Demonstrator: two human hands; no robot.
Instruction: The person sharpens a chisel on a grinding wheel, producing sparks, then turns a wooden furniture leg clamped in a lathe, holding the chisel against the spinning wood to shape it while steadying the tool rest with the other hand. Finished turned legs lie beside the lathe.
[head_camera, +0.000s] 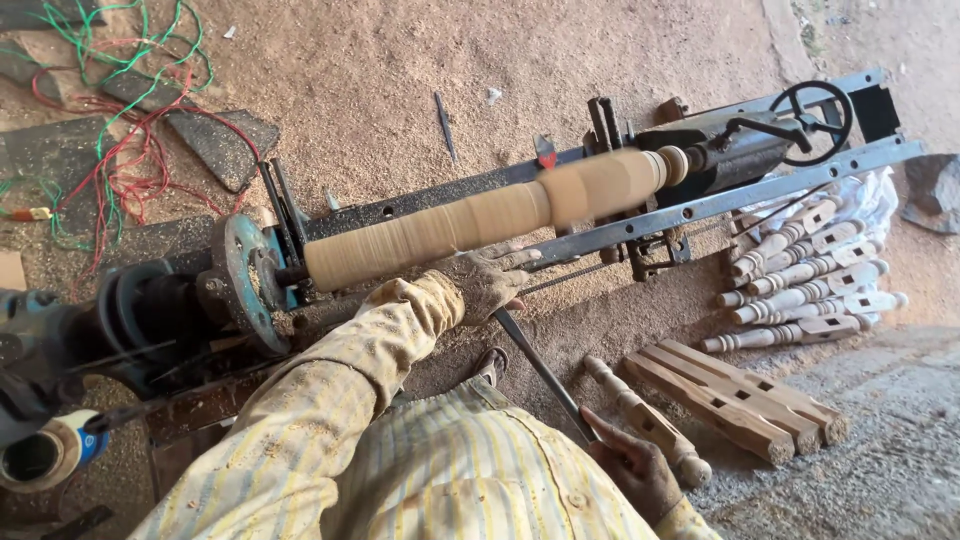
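Two hands work one long chisel (540, 368) at a lathe (640, 215) set low on a sawdust floor (400, 70). Left hand (490, 280), dusted pale, is clenched over the chisel's upper end and rests on the lathe's front rail, just below the wood blank (470, 220). Right hand (632, 465) grips the chisel's lower end near the person's lap, fingers wrapped around it. That blank lies along the lathe from the round plate (245, 280) at left to the tail block (730, 150) at right; its surface is blurred, the left stretch paler and narrower, the right stretch thicker, with a turned bead near the far end. A black handwheel (812, 110) sits at the lathe's right tip

Turned legs (800, 280), pale and finished, lie stacked on white cloth just beyond the rail at right. Several square blanks (740, 400) and one turned spindle (650, 420) lie on the ground close to the right hand. Red and green wires (110, 130) tangle on the floor at upper left. Both sleeves (340, 370) are yellow striped and dusty
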